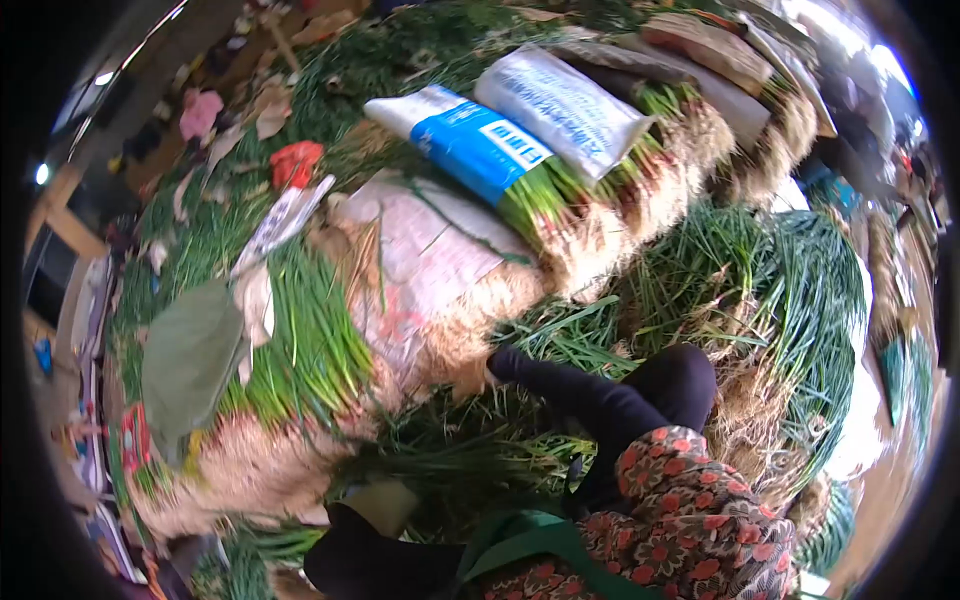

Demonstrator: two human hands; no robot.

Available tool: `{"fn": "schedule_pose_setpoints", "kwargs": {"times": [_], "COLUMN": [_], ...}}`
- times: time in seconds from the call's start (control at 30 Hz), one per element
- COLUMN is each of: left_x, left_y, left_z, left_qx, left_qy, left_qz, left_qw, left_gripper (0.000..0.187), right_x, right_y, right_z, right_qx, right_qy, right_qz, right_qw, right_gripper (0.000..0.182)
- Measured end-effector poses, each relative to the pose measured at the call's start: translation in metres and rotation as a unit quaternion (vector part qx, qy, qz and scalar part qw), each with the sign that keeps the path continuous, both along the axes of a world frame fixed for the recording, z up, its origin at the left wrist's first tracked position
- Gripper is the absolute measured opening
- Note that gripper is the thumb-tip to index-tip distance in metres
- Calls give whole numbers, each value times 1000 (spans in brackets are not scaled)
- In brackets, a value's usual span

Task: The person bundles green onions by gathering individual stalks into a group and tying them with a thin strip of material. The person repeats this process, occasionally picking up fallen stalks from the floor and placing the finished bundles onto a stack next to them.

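My right arm, in a dark sleeve under a flowered top (700,500), reaches forward. My right hand (468,379) is at the root ends of a bundle of green onions (455,335) with pale, bushy roots. It blends into the tan roots, so I cannot make out its fingers or whether it grips anything. A pinkish-white printed sack (430,220) lies over that bundle. Beneath the forearm are loose green onion leaves (570,335). My left hand is outside the view.
More green onion bundles are stacked around, one under a blue-and-white sack (470,140) and one beside an olive cloth (190,360). A loose heap of green onions (800,290) lies at right. A red plastic bag (296,163) rests further back.
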State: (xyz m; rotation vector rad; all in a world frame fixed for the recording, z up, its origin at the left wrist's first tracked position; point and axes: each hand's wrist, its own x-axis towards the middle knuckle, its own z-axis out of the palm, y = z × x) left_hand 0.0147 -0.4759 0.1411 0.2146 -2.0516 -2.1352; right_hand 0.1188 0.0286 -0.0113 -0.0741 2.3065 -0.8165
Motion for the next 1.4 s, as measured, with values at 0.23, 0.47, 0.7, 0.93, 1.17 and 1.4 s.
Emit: {"fn": "schedule_pose_setpoints", "kwargs": {"times": [0.23,0.47,0.7,0.93,1.17,1.4], "left_x": [-57,-20,26,-1,8,-6], "left_y": [178,382,494,558,745,806], "left_z": [62,4,-21,-61,-41,-75], "left_qx": [17,62,-8,-95,-330,-445], "left_qy": [58,-76,-125,-66,479,606], "left_qz": [-297,-486,-633,-655,-545,-381], "left_qw": [953,869,764,747,604,538], "left_gripper": [36,35,30,37,56,6], "right_x": [74,195,119,189,186,146], "right_y": [298,339,398,383,283,246], "right_z": [54,115,95,98,26,2], "right_qx": [117,-184,-201,-326,221,246], "right_qy": [481,411,471,411,449,479], "right_qz": [-627,-829,-741,-705,-620,-654], "right_qw": [602,330,434,477,604,531], "right_gripper": [30,85,47,32,28,38]}}
